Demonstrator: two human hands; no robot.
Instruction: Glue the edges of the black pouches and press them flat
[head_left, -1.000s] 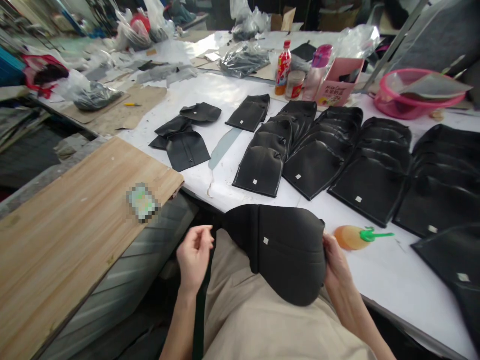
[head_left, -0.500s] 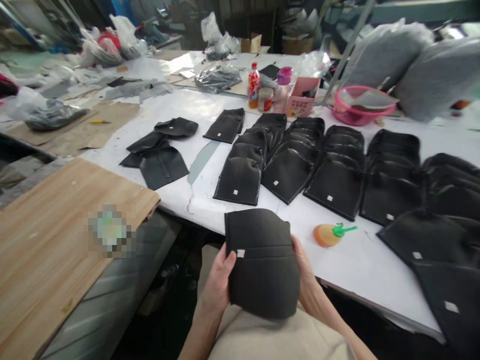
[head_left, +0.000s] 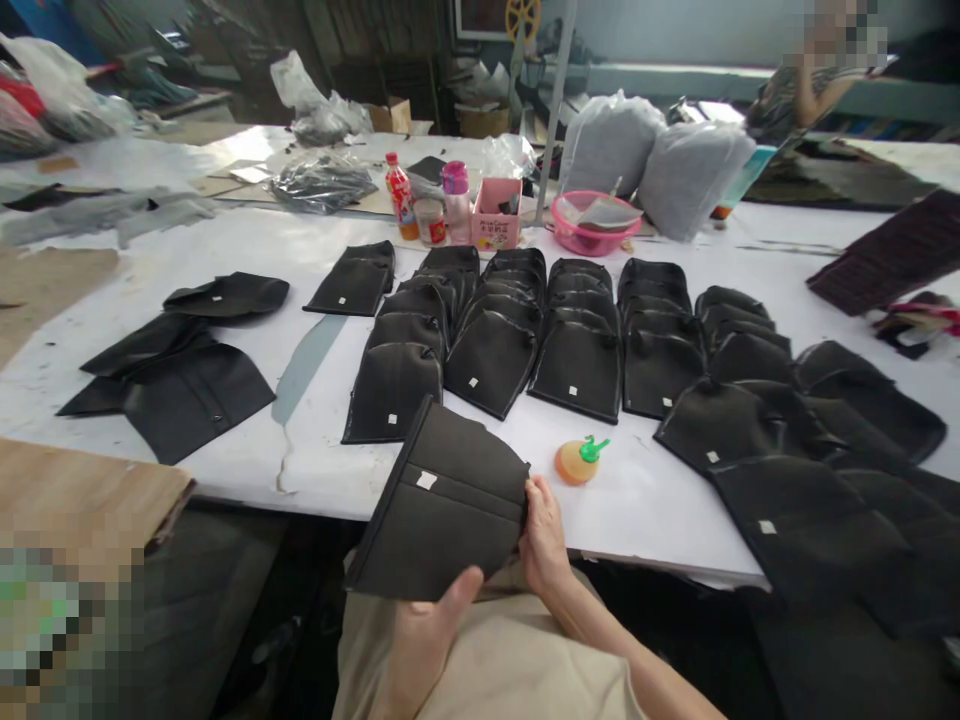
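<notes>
Over my lap I hold a black leather-like cover (head_left: 450, 510), tilted, with a seam line across it and a small white sticker near its bound left edge. My right hand (head_left: 543, 535) grips its right edge, fingers bent around it. My left hand (head_left: 431, 640) is at the lower edge, thumb raised at the front and fingers mostly hidden beneath. Past the held cover, rows of overlapping black covers (head_left: 574, 365) lie on the white table, many with white stickers. An orange round bottle with a green spout (head_left: 577, 462) is just beyond my right hand.
Loose black covers (head_left: 199, 395) lie at the left beside a wooden board (head_left: 90, 500). Farther back are a red-labelled drink bottle (head_left: 401, 198), a pink box (head_left: 498, 215), a pink basin (head_left: 592, 240) and stuffed grey bags (head_left: 611, 145). Another person (head_left: 795, 100) is at the back right.
My left hand came onto the cover, then moved down to its lower edge. The cover has unfolded flat and tilted leftward. My view has swung right, bringing more rows and another person into sight.
</notes>
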